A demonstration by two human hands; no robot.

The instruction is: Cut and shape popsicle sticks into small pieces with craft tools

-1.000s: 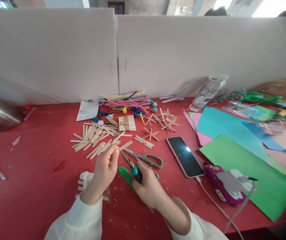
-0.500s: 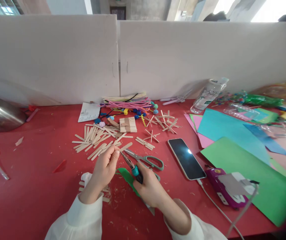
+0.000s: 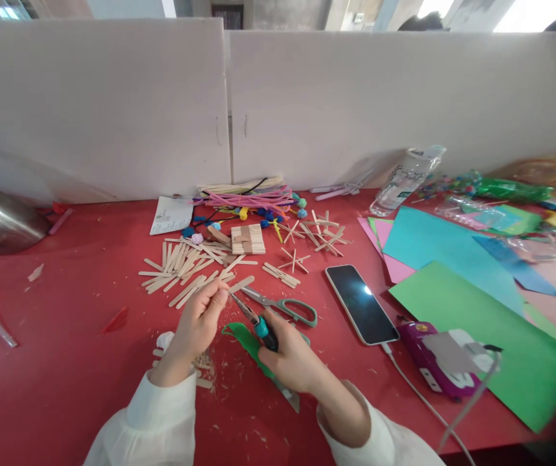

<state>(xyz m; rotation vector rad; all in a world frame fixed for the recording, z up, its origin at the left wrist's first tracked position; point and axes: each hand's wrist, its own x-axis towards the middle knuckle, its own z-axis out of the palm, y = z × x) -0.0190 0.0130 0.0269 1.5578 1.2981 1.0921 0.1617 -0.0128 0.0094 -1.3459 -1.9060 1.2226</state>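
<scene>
My left hand pinches a small wooden stick piece just in front of the pile of craft sticks. My right hand is closed round the teal-and-black handles of small pliers, whose tip meets the pinched piece. Under both hands lies a green paper cutout. Grey-handled scissors rest just right of the pliers. Cut stick bits and wood shavings lie by my left wrist.
A phone lies face up to the right, with a purple glue gun and its cable beyond. Coloured paper sheets cover the right side. Pipe cleaners, a glued stick panel, crossed-stick stars and a lying bottle sit before the white partition.
Both hands stay together on the stick piece and pliers, shifting slightly. The view has wobbled a little up and down.
</scene>
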